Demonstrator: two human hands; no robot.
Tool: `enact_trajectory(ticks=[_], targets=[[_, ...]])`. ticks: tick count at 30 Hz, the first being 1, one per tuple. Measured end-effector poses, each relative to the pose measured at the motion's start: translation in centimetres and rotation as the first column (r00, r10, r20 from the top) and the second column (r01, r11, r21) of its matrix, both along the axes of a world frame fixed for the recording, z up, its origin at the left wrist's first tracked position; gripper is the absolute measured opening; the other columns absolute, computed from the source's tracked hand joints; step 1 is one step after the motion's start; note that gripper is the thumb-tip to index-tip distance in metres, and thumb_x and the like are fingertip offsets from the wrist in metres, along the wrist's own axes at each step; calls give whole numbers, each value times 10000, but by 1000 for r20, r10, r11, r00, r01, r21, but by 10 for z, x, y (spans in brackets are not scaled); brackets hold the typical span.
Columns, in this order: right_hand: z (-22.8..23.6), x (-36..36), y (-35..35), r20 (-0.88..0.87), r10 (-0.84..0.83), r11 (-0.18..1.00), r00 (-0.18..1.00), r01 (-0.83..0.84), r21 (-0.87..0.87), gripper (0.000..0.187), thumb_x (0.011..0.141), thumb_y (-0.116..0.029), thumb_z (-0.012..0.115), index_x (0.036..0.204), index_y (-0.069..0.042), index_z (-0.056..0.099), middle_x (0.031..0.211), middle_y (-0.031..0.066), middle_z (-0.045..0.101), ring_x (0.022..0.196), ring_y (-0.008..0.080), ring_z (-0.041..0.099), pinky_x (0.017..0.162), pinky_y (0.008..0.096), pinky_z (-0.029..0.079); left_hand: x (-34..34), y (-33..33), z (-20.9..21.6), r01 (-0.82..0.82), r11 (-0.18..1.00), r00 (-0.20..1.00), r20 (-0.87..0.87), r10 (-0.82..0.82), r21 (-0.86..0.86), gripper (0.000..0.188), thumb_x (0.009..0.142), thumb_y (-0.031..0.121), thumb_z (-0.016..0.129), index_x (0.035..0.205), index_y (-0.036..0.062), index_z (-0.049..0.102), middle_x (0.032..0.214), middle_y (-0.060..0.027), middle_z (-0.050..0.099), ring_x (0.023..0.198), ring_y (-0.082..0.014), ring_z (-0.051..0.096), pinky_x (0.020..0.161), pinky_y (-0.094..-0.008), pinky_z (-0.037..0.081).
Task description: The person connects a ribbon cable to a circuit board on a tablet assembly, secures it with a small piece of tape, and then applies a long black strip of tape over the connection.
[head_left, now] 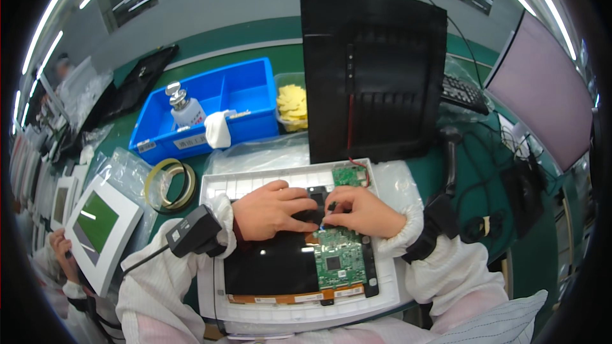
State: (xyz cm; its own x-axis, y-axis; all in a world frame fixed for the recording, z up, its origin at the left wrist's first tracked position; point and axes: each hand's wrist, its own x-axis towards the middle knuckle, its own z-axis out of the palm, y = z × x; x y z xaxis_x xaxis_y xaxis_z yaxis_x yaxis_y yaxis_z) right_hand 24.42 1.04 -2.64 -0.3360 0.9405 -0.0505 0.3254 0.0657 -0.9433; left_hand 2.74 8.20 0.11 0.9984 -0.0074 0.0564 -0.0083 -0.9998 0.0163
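On the green desk (255, 44), a white display housing (299, 309) is lying face down with a dark panel and a green circuit board (339, 260) already seated, the black back cover (373, 70) standing off behind. The left hand (271, 209) is pressing flat, fingers spread, on the panel, while the right hand (363, 211) is pinching a small connector at the board's top edge; cabling looks unfinished.

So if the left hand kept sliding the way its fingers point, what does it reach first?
The left hand points toward the right hand; its fingertips would probably meet that hand's fingers over the black panel almost at once, though depth is unclear.
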Motion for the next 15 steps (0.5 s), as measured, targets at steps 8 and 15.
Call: enact_trajectory(ticks=[8, 15], targets=[[-5, 1, -2, -55, 3, 1000, 998, -4, -30, 165, 770, -74, 660, 883, 11, 573, 762, 23, 563, 663, 72, 561, 554, 192, 428, 1, 14, -4, 168, 973, 984, -91, -155, 158, 585, 712, 93, 522, 1260, 286, 459, 1071, -31, 489, 1012, -193, 463, 816, -333, 362], [-5, 0, -1, -100, -11, 998, 995, 4, -68, 119, 787, -80, 639, 811, 15, 573, 784, 27, 553, 654, 78, 560, 523, 192, 429, 5, 15, -3, 195, 960, 979, -95, -180, 200, 616, 695, 105, 526, 1277, 284, 431, 1000, -20, 485, 941, -179, 478, 781, -329, 366]])
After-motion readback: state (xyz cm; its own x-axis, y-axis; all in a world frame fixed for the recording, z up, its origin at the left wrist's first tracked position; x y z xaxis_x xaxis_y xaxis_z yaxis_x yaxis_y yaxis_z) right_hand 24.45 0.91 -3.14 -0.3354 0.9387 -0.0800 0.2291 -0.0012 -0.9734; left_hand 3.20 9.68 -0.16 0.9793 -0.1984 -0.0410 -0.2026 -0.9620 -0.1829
